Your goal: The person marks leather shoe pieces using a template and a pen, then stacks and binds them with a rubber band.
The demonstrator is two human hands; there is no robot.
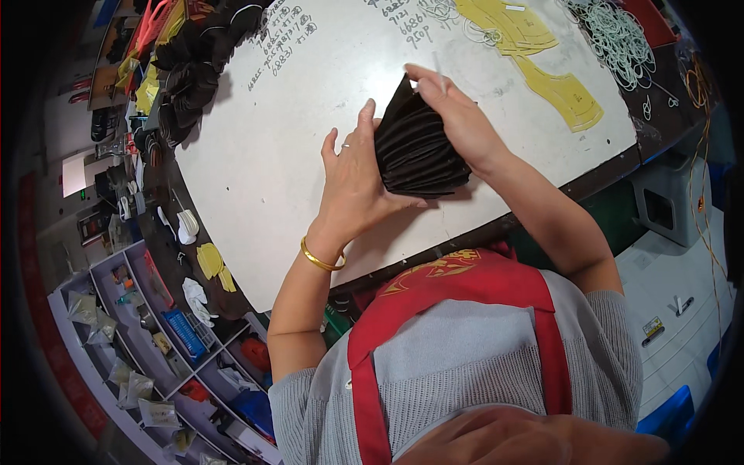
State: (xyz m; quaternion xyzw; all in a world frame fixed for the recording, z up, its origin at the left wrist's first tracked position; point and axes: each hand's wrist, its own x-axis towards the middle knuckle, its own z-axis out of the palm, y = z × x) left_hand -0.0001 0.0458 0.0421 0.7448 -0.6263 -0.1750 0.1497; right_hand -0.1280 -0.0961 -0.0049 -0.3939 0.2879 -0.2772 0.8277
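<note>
A fanned stack of black sheet pieces (415, 147) stands over the white tabletop between my two hands; whether it is leather or cloth I cannot tell. My left hand (356, 182) braces the stack's left side, thumb along its lower edge and the other fingers pointing up. A ring and a gold bangle (322, 260) are on that hand and wrist. My right hand (463, 124) grips the stack's upper right side, its fingers bent over the top corner. Something thin and pale, blurred, shows beside its fingertips; its kind I cannot make out.
Bundles of dark pieces (186, 85) lie at the table's far left. Yellow templates (562, 89) and a heap of pale cords (616, 43) lie far right. Handwriting marks the white tabletop (263, 170). A compartmented shelf (167, 341) stands at left, with a white glove (199, 301) beside it.
</note>
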